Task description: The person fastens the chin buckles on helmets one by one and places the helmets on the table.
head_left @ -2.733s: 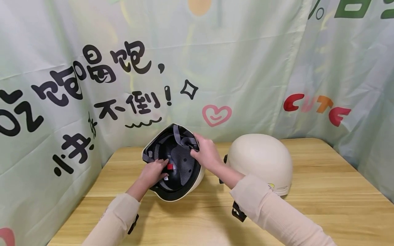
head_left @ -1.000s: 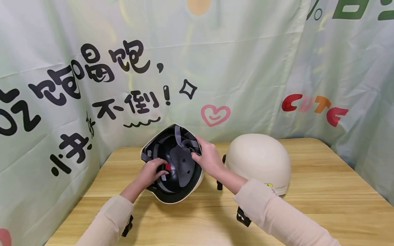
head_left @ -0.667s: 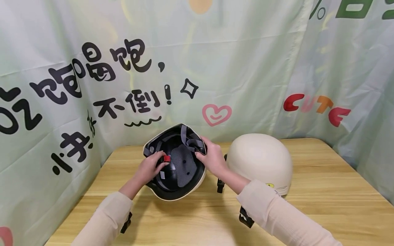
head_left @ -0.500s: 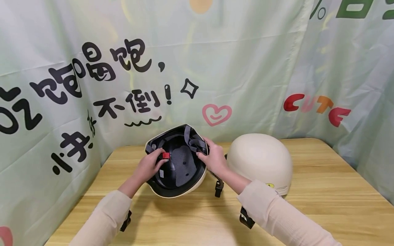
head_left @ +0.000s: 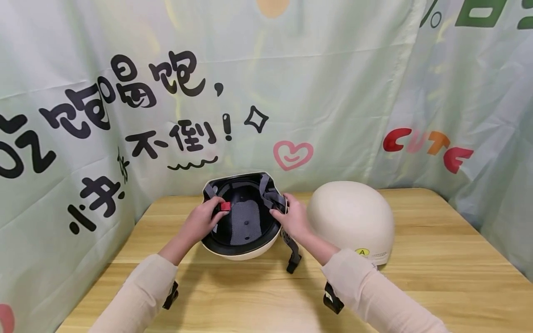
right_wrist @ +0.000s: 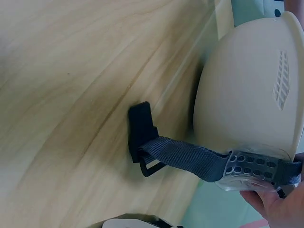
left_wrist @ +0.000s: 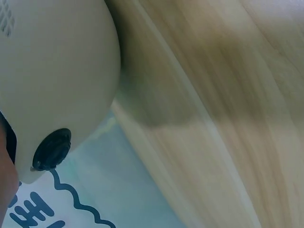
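Helmet [head_left: 245,222], cream with black lining, is between the two grips, tilted, hollow toward the person; can't tell if the shell touches the worktop or is just off it. Largest around it: backdrop cloth [head_left: 333,83] behind both grips, worktop [head_left: 258,300] below them. Second helmet [head_left: 350,222] sits dome up just right of the right grip, contact unclear. Right grip [head_left: 294,219] pinches the held helmet's rim, thumb on the inner side. Left grip [head_left: 201,222] reaches in at the opposite rim, thumb and fingers pinched on a red-tipped buckle [head_left: 225,206]. Dark strap [right_wrist: 187,154] hangs below the right grip, ending in a black clip [right_wrist: 140,128], on or near the worktop, unclear which. Grey webbing [head_left: 264,187] bunched by the right grip's thumb. Risks, as judged: right grip seems to have only the rim, so a hard tug on the buckle from the left grip could swing or roll the helmet loose. Webbing may twist or get pinned at the right thumb if the shell turns. Loose clip could snag under the shell, or on the second helmet if the right grip drifts right. Buckle is small; a slack left pinch would drop it into the lining.
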The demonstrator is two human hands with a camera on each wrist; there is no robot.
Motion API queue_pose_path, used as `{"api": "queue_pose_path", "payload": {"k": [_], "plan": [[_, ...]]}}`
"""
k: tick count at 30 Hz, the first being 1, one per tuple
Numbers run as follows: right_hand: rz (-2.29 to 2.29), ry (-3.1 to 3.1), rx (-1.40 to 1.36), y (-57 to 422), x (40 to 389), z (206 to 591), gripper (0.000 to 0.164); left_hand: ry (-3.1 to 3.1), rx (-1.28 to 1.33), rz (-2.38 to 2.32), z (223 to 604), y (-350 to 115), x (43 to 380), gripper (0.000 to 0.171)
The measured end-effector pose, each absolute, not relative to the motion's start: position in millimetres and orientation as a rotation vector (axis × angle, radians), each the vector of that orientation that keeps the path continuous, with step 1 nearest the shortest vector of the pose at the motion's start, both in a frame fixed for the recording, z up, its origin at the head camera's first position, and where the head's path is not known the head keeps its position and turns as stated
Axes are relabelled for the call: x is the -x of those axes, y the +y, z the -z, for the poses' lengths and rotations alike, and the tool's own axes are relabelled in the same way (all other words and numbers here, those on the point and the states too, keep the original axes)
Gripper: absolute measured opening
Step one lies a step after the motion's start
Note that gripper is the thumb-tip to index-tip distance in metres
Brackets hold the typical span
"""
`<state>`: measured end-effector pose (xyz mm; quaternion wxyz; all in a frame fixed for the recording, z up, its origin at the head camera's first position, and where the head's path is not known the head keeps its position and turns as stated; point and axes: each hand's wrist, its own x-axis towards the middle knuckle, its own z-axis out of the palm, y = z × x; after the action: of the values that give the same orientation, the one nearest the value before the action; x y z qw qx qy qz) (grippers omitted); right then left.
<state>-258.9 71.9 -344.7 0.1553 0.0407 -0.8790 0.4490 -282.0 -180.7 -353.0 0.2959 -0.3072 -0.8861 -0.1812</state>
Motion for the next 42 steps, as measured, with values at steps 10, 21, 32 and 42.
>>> {"api": "queue_pose_path", "payload": {"k": [10,21,32,42], "plan": [[-1.246,-2.554,-0.166,75.6,262.8,350.7,0.062,-2.448,0.792,0.445,348.1,-176.5,277.7,0.022],[-1.119,-2.295,-0.474,96.4,252.6,349.1,0.055,-2.466,0.776,0.474,346.6,-177.3,279.1,0.021],[-0.752,-2.043,-0.845,124.5,239.1,374.6,0.044,-2.469,0.781,0.477,346.8,-177.3,276.9,0.022],[-0.574,-1.894,-1.01,137.8,223.2,400.3,0.05,-2.476,0.773,0.466,345.7,-176.7,275.1,0.019]]}}
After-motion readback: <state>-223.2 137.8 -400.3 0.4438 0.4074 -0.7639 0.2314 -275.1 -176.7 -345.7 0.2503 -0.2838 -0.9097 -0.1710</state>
